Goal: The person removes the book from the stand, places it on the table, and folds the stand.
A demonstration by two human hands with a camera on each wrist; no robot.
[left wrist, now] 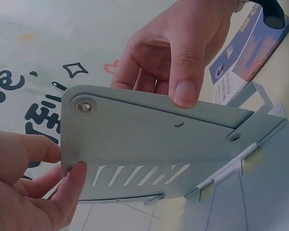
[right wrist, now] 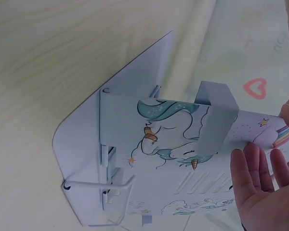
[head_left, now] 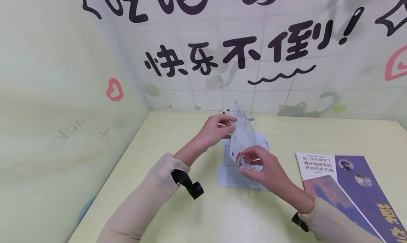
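A pale blue metal book stand with a unicorn and rainbow print stands on the table, its slotted back panel raised from the base. My left hand pinches the panel's far side; in the left wrist view, thumb and fingers hold a rounded corner near a rivet. At the near side my right hand grips the panel's edge, thumb on the plain rear face and fingers on the other side. In the right wrist view, a folded ledge and a wire bracket stick out from the stand.
Two overlapping books or booklets lie on the table to the right. A printed backdrop rises behind the table, and a pale wall stands along the left. Black camera straps circle both wrists.
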